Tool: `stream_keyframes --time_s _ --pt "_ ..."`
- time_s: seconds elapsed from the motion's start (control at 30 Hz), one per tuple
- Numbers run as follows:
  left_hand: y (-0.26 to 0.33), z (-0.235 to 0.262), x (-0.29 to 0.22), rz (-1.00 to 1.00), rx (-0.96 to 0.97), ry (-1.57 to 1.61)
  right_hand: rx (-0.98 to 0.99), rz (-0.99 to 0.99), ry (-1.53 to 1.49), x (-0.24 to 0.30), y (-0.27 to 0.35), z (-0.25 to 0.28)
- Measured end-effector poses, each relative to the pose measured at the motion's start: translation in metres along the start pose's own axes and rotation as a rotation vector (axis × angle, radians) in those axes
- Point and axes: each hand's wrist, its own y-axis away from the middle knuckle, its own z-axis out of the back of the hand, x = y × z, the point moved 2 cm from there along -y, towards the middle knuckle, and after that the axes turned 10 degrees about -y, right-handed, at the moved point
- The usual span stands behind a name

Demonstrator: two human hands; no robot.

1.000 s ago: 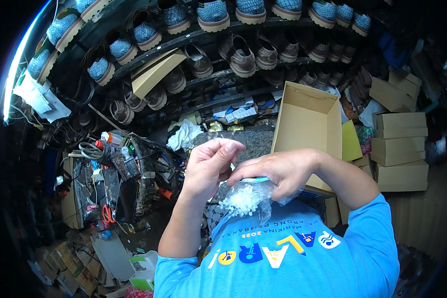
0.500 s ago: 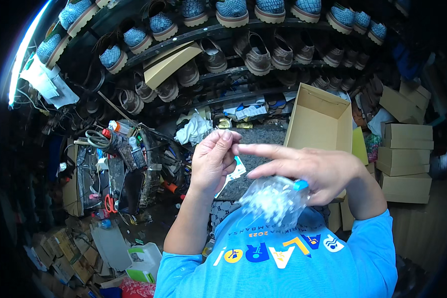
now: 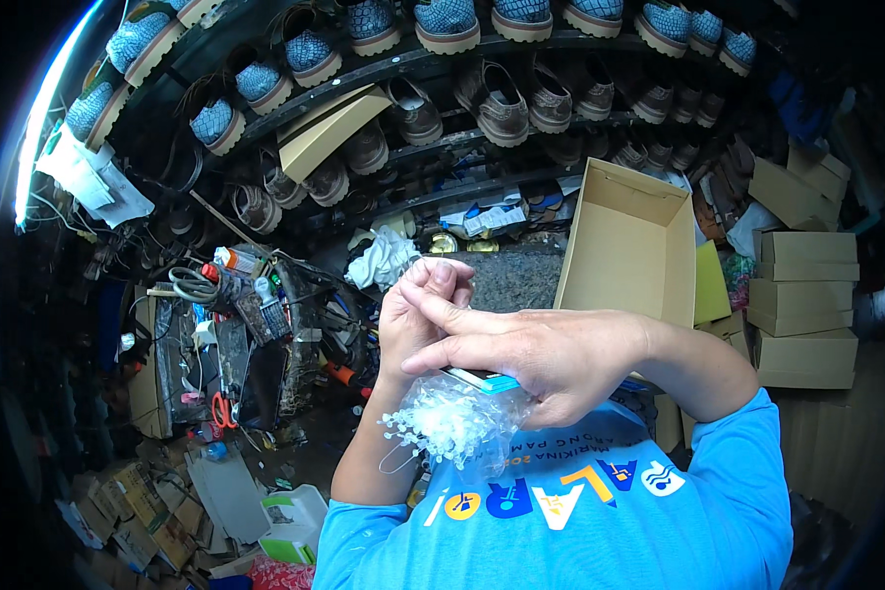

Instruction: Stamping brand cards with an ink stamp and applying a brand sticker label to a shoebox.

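In front of my chest, my left hand [image 3: 410, 320] is raised with its fingers curled closed. Whatever they may pinch is hidden or too small to name. My right hand [image 3: 560, 359] crosses over it from the right, its outstretched fingers touching or overlapping the left fingers. From the right hand's lower fingers hangs a clear plastic bag [image 3: 447, 423] full of small white pieces. A thin clear strand loops out at its lower left. A flat blue-edged piece [image 3: 497, 382] shows between the right palm and the bag.
Beyond my hands an open cardboard box [image 3: 634, 241] sits on a dark work surface [image 3: 516, 280]. Shelves of blue and brown shoes [image 3: 501, 103] run across the back. Stacked boxes [image 3: 806, 305] stand at right. Tools and red-handled scissors [image 3: 223, 408] clutter the left.
My right hand has moved left across the left hand, bringing the bag of white pieces left and lower, in front of my left forearm. The left hand stays nearly in place, closed.
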Motion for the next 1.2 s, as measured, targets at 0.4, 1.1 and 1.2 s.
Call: stream_keyframes --time_s 0.4,1.1,1.2 --pt "-0.0017 0.0019 -0.0002 0.057 -0.006 0.071 -0.004 -0.008 -0.016 -0.0034 0.0022 -0.0002" --pt "-0.0009 -0.0006 -0.0018 0.057 -0.022 0.062 0.039 -0.093 -0.080 -0.0045 0.0033 -0.0014" --pt "0.0002 -0.0023 -0.0041 0.072 -0.018 0.077 0.026 -0.015 -0.034 -0.0034 0.0012 -0.0015"
